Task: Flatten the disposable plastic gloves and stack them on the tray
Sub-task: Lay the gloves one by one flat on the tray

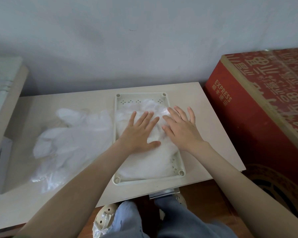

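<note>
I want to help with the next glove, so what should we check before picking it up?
1. Hands free: the left hand and right hand press flat with straight fingers and hold nothing: ok.
2. Stacked gloves flat: the far end looks puffy: not ok.
3. Stack inside the tray: ok.
4. More to fetch: loose gloves lie left of the tray: ok.
5. How many are stacked: cannot tell.

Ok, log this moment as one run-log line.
step: flattening | left hand: flat, pressing gloves in tray | right hand: flat, pressing same gloves | loose gloves: on table, left of tray
</note>
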